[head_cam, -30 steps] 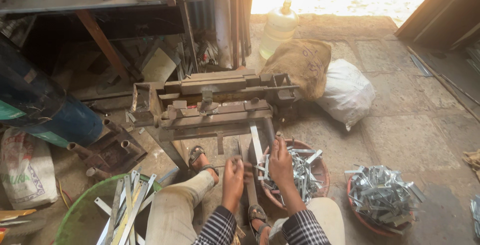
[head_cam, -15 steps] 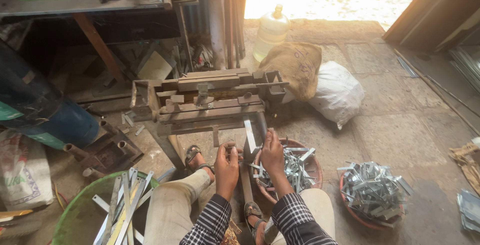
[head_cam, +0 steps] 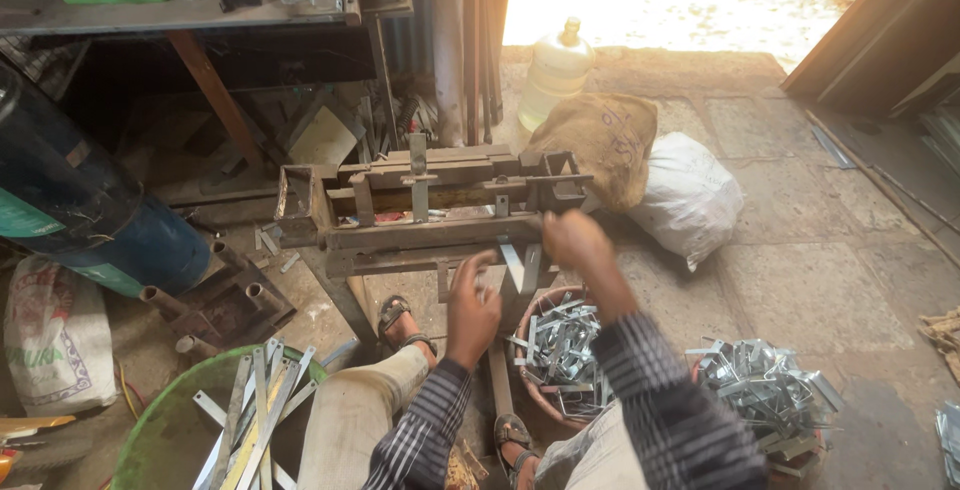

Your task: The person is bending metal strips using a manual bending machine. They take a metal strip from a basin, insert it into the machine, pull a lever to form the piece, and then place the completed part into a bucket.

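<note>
I sit on the floor facing a low, rusty metal bending jig (head_cam: 430, 235). My left hand (head_cam: 472, 310) hovers just below its front bar with fingers spread, right beside a pale metal strip (head_cam: 514, 268) that stands upright under the bar. Further right, my right hand (head_cam: 572, 240) is raised against the right end of the bar, curled and blurred; whether it holds anything is unclear. Beneath my right forearm a reddish basin (head_cam: 524, 325) holds several bent metal pieces (head_cam: 560, 355).
A green tub (head_cam: 150, 435) of long flat strips (head_cam: 255, 405) sits at my left knee. A second basin of bent clips (head_cam: 765, 390) stands on the right. Also around: blue drum (head_cam: 90, 220), white sack (head_cam: 690, 195), burlap sack (head_cam: 600, 140), plastic jug (head_cam: 556, 70), cluttered workbench (head_cam: 200, 10).
Both hands have risen from over the reddish basin toward the jig. My right hand went up and right to the bar's end, and the strip now stands under the bar.
</note>
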